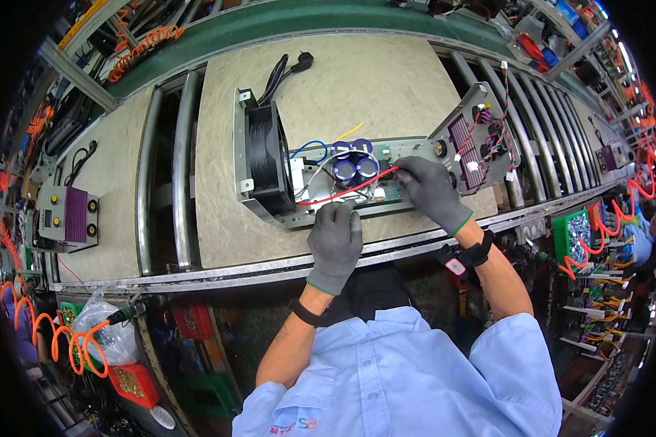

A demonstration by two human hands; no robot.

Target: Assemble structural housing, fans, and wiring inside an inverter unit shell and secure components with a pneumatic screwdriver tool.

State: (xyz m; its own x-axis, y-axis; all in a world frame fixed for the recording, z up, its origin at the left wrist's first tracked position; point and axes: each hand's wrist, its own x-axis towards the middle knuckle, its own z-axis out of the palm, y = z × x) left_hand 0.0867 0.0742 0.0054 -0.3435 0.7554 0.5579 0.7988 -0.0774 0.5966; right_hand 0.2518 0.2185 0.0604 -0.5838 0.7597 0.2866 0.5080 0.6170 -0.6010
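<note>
In front of me an open metal chassis [408, 207] lies on a pale board [270, 240]. A black fan [267, 149] stands at its left end, a grey panel with purple heat-sink parts [462, 140] at its right. Several purple capacitors [356, 163] sit on the circuit board inside. My gloved right hand [431, 191] pinches the end of a red wire [348, 191], which stretches left toward the fan. My gloved left hand [335, 237] rests at the chassis's near edge, fingers curled; its fingertips' grip is hidden. Blue [310, 148] and yellow wires [350, 132] rise behind the capacitors.
Metal rollers [186, 175] flank the board on both sides. Another purple and grey unit [67, 215] stands at the left. A black power cord [284, 73] lies behind the fan. Orange coiled hoses [76, 342] hang near bins of small parts, including a red bin [133, 384] and green bin [572, 237].
</note>
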